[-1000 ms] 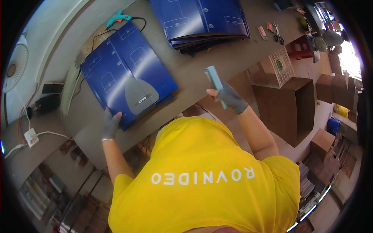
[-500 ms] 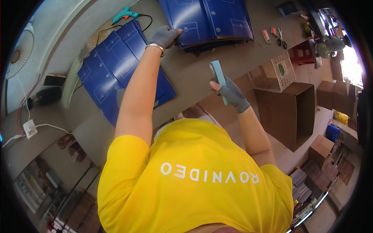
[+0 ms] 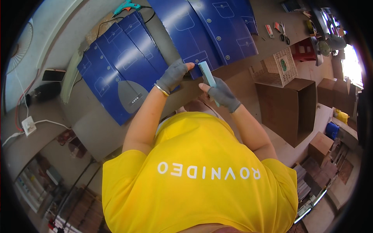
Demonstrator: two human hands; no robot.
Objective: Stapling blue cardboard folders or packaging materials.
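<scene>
A grey-brown desk [image 3: 268, 17] runs across the top of the view. A big blue card sheet [image 3: 190, 33] with drawn pockets and buttons reaches toward the person at the right. Its long side slants up and a bit left, away from the person, and its short side faces the person. To its left, more blue card sheets [image 3: 130, 54] lie on the desk, slanting the same way, with a grey patch at the near end. A brown cardboard box [image 3: 278, 108] stands at the right, and a pale plastic crate [image 3: 276, 66] is just behind it.

The left hand [image 3: 175, 75], in a grey glove, pinches the near left corner of the big sheet. Its thumb is on the edge, and the sheet stretches up and right from those fingers. The right hand [image 3: 223, 94], gloved too, has its fingers closed around a light blue stapler [image 3: 207, 73]. The long stapler points up and a little left, and its top end sticks out past the thumb, near the big sheet's corner. I cannot tell if they touch.

A teal glue gun [image 3: 127, 6] lies past the left sheets. Scissors [image 3: 284, 35] lie on the right, beside a small red and white box [image 3: 269, 31].
</scene>
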